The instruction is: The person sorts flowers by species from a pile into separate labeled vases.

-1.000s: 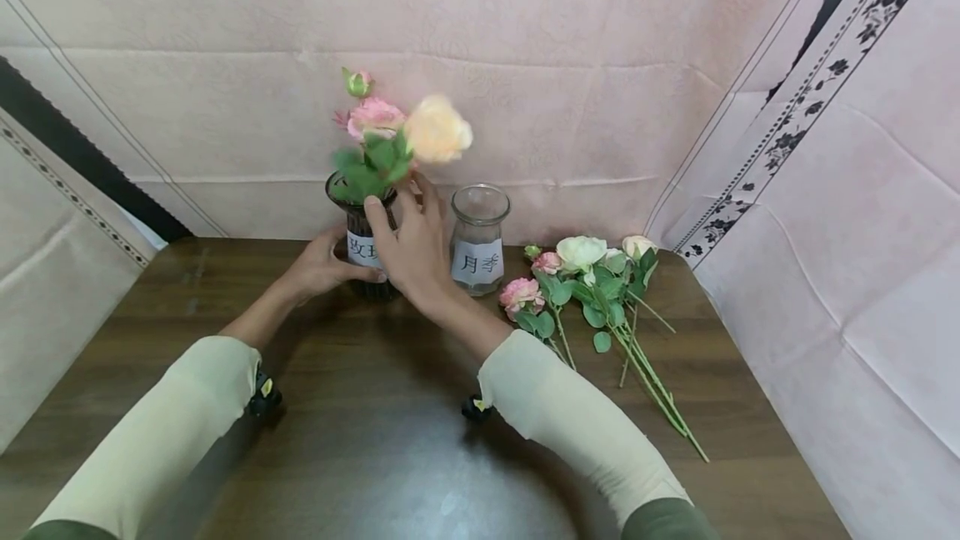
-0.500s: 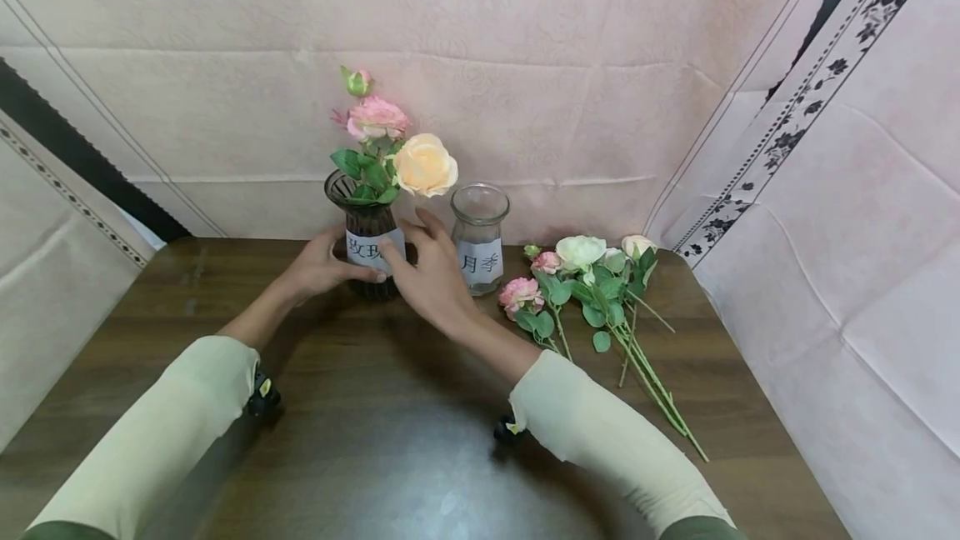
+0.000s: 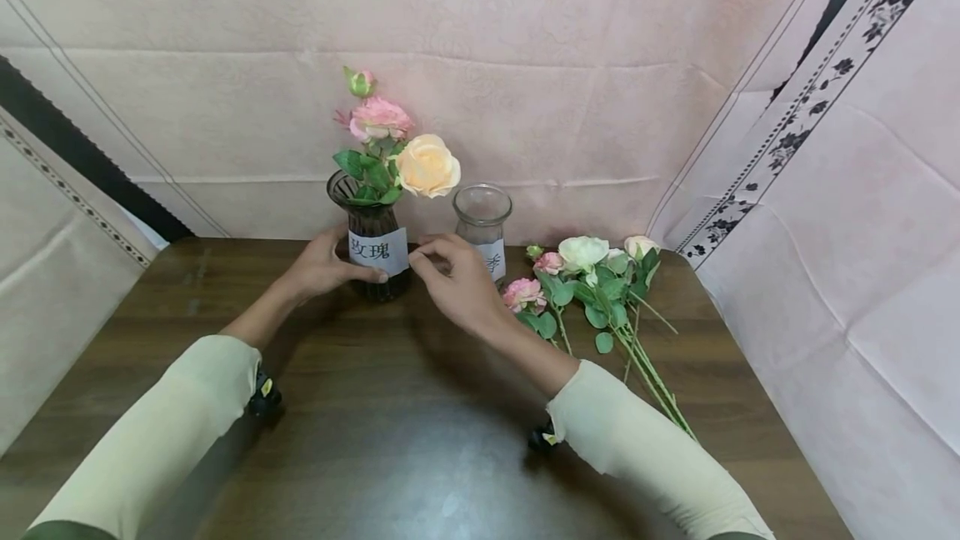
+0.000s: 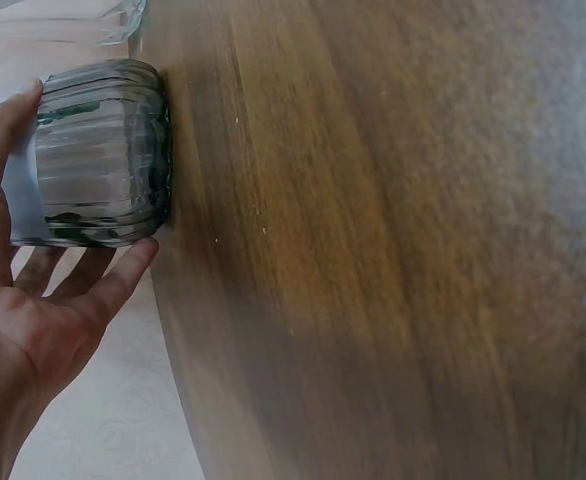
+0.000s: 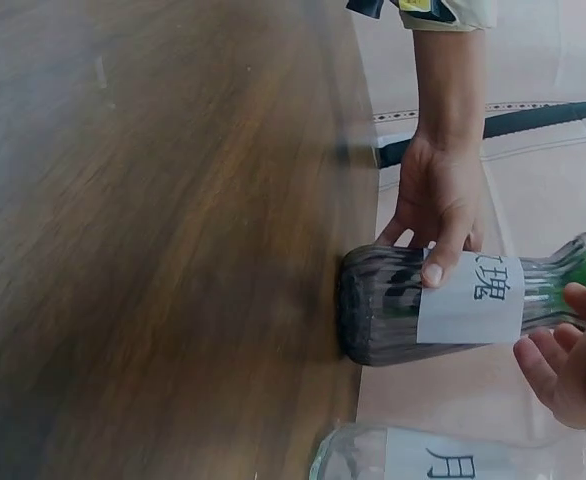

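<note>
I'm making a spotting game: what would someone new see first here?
Probably the big peach flower, leaning out of the dark vase that the left hand grips, with a pink flower above it. Next, perhaps, the bunch of loose flowers lying on the table, right of the clear glass vase.

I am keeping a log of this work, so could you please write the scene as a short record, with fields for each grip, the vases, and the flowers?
Left grip: holds the dark vase
Right grip: fingers bent beside the dark vase's label; contact unclear
In dark vase: pink flower, bud, pale yellow rose, green leaves
Clear vase: upright, labelled, partly hidden, no flower inside
Loose flowers: pink and pale ones, lying right of the clear vase
Table: brown, wood-grained
</note>
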Motion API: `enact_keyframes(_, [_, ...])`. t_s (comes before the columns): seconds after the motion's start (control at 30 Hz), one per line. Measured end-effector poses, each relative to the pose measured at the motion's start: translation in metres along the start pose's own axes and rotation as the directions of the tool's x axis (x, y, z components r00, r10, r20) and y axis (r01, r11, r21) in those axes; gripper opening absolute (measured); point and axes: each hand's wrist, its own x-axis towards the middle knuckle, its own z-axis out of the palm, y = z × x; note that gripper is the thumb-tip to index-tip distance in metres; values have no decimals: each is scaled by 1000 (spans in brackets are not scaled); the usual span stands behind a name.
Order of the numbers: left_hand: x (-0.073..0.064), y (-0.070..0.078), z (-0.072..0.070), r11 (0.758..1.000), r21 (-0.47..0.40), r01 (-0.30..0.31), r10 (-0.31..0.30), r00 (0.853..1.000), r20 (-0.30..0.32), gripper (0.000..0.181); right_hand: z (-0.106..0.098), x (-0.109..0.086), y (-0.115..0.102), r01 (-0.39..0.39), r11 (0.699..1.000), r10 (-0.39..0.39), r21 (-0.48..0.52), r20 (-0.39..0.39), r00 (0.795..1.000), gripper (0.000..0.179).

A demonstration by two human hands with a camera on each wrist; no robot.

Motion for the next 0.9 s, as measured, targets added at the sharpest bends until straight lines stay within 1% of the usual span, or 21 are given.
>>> enact_keyframes(0.1, [0,0,0,1000,0,9,-9,1000,-3,95,-7,-4,1,11,1000,-11,11,-3,1000,26])
enact_keyframes(0.3, [-1,1,-1,1000,0,7,-7,1000,-1,96,-20,-14,4,30,999,-30,12,-18,999,20])
enact_keyframes(0.53, [2,-2,-1,1000,15,0,0,1000,3,96,-39,-26,12,0,1000,-1,-12,-24,1000,20])
enact_keyframes(0.67, [5,-4,-1,1000,15,14,-14,1000,7,97,-50,-32,17,-35,999,34,-34,-34,999,22])
enact_keyframes(0.77, [4,-3,-1,1000,10,25,-25,1000,12,99,-59,-36,22,-47,998,45,-51,-44,998,23])
enact_keyframes(0.9, [1,-1,-2,1000,9,27,-27,1000,12,100,-70,-42,27,-45,997,42,-62,-48,998,23])
